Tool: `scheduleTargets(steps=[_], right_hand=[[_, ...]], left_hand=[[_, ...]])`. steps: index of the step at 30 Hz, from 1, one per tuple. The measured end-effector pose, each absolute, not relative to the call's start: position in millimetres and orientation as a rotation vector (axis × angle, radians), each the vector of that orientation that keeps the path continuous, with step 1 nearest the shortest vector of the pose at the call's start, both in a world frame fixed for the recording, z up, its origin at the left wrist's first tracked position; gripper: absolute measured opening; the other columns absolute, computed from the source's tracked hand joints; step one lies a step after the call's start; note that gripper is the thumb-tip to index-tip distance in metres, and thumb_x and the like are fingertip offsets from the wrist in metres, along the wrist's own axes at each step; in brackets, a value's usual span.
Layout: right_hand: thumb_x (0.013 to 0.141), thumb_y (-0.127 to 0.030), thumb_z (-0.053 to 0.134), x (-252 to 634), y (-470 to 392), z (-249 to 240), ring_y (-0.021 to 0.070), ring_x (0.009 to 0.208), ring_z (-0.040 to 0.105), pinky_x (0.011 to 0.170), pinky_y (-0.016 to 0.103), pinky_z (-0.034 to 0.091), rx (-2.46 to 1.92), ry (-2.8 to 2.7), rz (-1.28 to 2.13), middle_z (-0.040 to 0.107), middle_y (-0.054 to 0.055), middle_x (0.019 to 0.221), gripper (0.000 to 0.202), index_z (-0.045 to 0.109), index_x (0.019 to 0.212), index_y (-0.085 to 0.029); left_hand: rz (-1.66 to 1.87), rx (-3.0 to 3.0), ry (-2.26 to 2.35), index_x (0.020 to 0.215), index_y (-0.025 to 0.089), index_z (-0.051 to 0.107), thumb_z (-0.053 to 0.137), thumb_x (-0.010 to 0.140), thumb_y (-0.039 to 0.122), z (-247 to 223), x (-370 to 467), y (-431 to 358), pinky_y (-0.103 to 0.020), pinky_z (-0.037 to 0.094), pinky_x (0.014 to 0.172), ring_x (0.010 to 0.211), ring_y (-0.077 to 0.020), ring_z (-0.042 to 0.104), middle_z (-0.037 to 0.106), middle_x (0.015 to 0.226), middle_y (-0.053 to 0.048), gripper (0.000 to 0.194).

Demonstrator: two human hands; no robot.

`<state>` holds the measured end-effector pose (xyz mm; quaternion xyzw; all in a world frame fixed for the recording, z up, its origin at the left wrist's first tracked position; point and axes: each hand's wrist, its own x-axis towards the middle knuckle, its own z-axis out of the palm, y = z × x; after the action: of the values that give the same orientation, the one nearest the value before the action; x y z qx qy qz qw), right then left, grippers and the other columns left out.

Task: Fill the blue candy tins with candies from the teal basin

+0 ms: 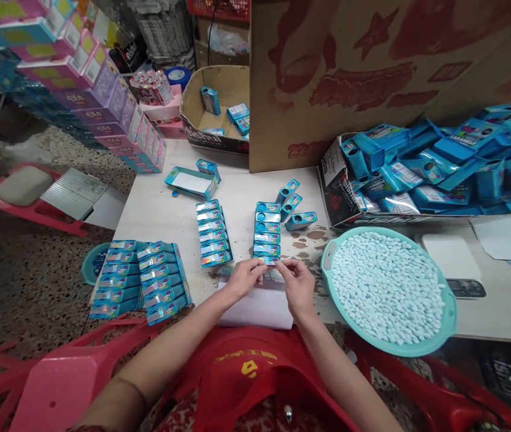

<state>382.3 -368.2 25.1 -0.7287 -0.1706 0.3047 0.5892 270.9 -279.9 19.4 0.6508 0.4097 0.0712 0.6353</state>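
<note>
A row of small blue candy boxes (267, 238) stands on the table in front of me, and some in the far part show dark round holes on top. Both hands meet at the nearest box (266, 261) of this row. My left hand (245, 277) pinches at its left end with curled fingers. At its right end, the thumb and fingers of my right hand (298, 285) press together. Three loose blue boxes (290, 207) with dark round holes stand just beyond, to the right. Left of the row is a second line of blue boxes (213, 234).
A turquoise basin (327, 258) full of pale blue candies sits at right, beside a white scale (451, 258). Behind it, a carton (330, 186) overflows with blue boxes. More packed boxes (141, 279) stand at the left edge. An open blue tray (190, 181) lies farther back.
</note>
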Motion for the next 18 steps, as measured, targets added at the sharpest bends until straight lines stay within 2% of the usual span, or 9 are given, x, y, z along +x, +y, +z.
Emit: scheduleTargets(steps=[2, 5, 8, 13, 18], right_hand=[[0.063, -0.047, 0.072, 386, -351, 19, 0.017, 0.069, 0.056, 0.069, 0.031, 0.046, -1.718, -0.407, 0.655, 0.064, 0.004, 0.072, 0.032, 0.063, 0.07, -0.017], [0.061, -0.049, 0.072, 392, -321, 10, 0.0161, 0.064, 0.055, 0.065, 0.03, 0.046, -1.69, -0.382, 0.662, 0.064, 0.002, 0.067, 0.035, 0.063, 0.068, -0.017], [0.059, -0.05, 0.072, 401, -294, 3, 0.016, 0.064, 0.056, 0.065, 0.03, 0.046, -1.64, -0.358, 0.696, 0.064, 0.002, 0.065, 0.036, 0.063, 0.068, -0.016], [0.056, -0.049, 0.073, 414, -277, -1, 0.0147, 0.061, 0.054, 0.057, 0.027, 0.044, -1.603, -0.309, 0.739, 0.064, 0.001, 0.065, 0.038, 0.064, 0.07, -0.015], [0.058, -0.049, 0.071, 416, -277, -4, 0.0138, 0.058, 0.052, 0.05, 0.025, 0.041, -1.619, -0.276, 0.735, 0.063, 0.002, 0.066, 0.039, 0.065, 0.074, -0.014]], left_hand=[[0.139, 1.566, 0.943, 0.067, 0.016, 0.058, 0.047, 0.081, 0.038, 21, 272, -258, -0.022, 0.042, 0.058, 0.053, -0.0099, 0.051, 0.055, 0.053, 0.003, 0.028], [0.083, 1.579, 0.912, 0.085, 0.015, 0.062, 0.047, 0.08, 0.037, 25, 275, -220, -0.022, 0.042, 0.053, 0.05, -0.01, 0.051, 0.053, 0.052, 0.004, 0.027], [0.079, 1.605, 0.88, 0.099, 0.015, 0.058, 0.051, 0.078, 0.033, 29, 283, -189, -0.02, 0.042, 0.049, 0.046, -0.0089, 0.049, 0.051, 0.052, 0.006, 0.029], [0.081, 1.673, 0.852, 0.08, 0.015, 0.053, 0.05, 0.078, 0.028, 31, 294, -172, -0.018, 0.04, 0.045, 0.044, -0.0067, 0.048, 0.052, 0.052, 0.005, 0.013], [0.12, 1.692, 0.903, 0.079, 0.016, 0.052, 0.049, 0.077, 0.029, 26, 299, -174, -0.018, 0.037, 0.042, 0.041, -0.0065, 0.046, 0.052, 0.053, 0.005, 0.013]])
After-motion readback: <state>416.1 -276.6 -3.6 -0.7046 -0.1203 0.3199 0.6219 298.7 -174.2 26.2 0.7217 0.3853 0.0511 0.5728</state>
